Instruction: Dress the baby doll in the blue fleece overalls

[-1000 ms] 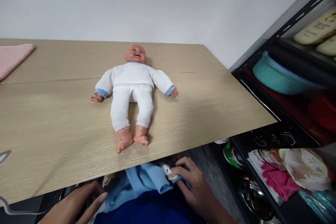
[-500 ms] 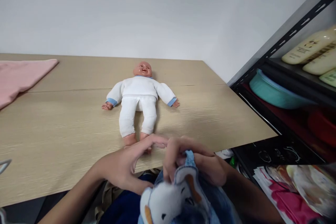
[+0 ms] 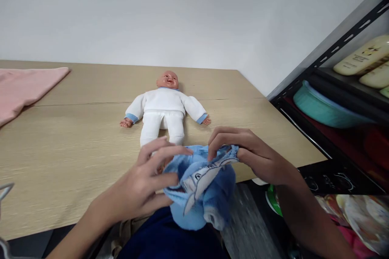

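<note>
A light blue plush baby garment with a white animal face on it hangs bunched between my two hands, over the table's near edge. My left hand has its thumb and fingers closed on the garment's left edge. On the other side, my right hand grips the upper right rim, fingers bent over the cloth. Just beyond them a baby doll lies on its back on the wooden table, dressed in a white top and white trousers with blue cuffs on the sleeves. The garment and my left hand cover its feet.
A pink cloth lies at the table's left. To the right stands a black shelf rack with a teal basin and cream bottles. Printed packaging sits below it. A white wire end shows at the left edge.
Both hands have raised the garment and moved apart, stretching its rim between them. The garment has turned, so its animal face is now folded and seen from above. The doll lies as before.
</note>
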Tool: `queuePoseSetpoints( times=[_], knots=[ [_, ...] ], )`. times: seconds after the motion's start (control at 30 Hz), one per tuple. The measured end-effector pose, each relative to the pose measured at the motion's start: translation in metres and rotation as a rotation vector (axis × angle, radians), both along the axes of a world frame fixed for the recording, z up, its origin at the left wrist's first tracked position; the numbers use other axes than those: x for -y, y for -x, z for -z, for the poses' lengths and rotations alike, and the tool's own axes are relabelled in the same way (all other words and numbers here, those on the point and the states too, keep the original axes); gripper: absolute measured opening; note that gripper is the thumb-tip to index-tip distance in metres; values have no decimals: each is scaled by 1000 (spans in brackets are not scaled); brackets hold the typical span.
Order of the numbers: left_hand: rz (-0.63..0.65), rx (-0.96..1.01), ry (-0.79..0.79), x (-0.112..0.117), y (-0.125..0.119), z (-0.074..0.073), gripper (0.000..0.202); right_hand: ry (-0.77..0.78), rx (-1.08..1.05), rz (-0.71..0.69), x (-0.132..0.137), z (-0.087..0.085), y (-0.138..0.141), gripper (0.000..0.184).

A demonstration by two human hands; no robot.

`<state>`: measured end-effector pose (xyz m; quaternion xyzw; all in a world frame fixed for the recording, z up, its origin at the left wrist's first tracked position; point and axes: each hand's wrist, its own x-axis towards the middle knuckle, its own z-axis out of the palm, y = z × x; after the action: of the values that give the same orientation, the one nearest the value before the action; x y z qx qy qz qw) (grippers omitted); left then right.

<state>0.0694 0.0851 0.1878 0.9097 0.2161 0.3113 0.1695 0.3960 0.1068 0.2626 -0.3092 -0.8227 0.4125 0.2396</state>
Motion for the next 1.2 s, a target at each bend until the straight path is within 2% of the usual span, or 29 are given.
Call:
queuePoseSetpoints(
  times=[0.07,0.13,0.23,0.27,0.3,0.33,0.37,0.43,0.5,0.53,0.6,0.67,0.73,0.8,0.87,0.9,0.97,1.03,1.13,1.2],
  knots=[
    [30,50,150,-11,6,-6,16,57,98,-175,-11,1,-11,37],
    [101,104,355,-20,8,-7,20,109,152,-267,-17,10,-13,46],
    [74,162,502,-28,3,-2,34,24,112,-215,-20,38,8,88],
    [31,166,512,-29,2,-2,38,-15,84,-196,-19,49,19,94],
    [-9,160,518,-28,2,-2,40,-49,41,-214,-19,60,30,86],
    [-45,146,524,-28,4,-3,41,-45,-1,-233,-18,69,40,68],
    [-77,123,531,-26,8,-5,40,11,-44,-238,-17,77,48,51],
    [-105,34,568,-23,20,-13,37,190,-122,-201,-13,87,58,33],
    [-45,-93,649,-19,35,-21,42,347,-163,-129,-7,88,59,31],
    [-10,-142,693,-16,42,-24,42,372,-161,-103,-4,86,59,33],
    [57,-179,775,-9,55,-25,34,328,-91,-93,1,80,59,39],
    [82,-147,831,1,66,-17,28,250,20,-129,4,72,62,42],
    [22,-82,865,14,77,0,25,209,61,-211,5,68,69,45],
    [-143,-14,881,30,88,21,37,217,10,-335,4,68,77,47],
    [-247,-3,894,44,94,39,47,233,-60,-413,4,73,85,38],
    [-271,-19,895,49,96,45,49,245,-78,-401,4,76,89,34],
    [-270,-69,885,55,95,50,52,265,-95,-312,4,82,94,32],
    [-305,-81,868,55,91,47,52,275,-86,-226,5,83,96,29],
    [-379,-87,855,50,84,44,51,319,-5,-174,11,80,96,42],
    [-362,-130,849,47,81,47,51,319,78,-134,18,80,95,33]
  ],
)
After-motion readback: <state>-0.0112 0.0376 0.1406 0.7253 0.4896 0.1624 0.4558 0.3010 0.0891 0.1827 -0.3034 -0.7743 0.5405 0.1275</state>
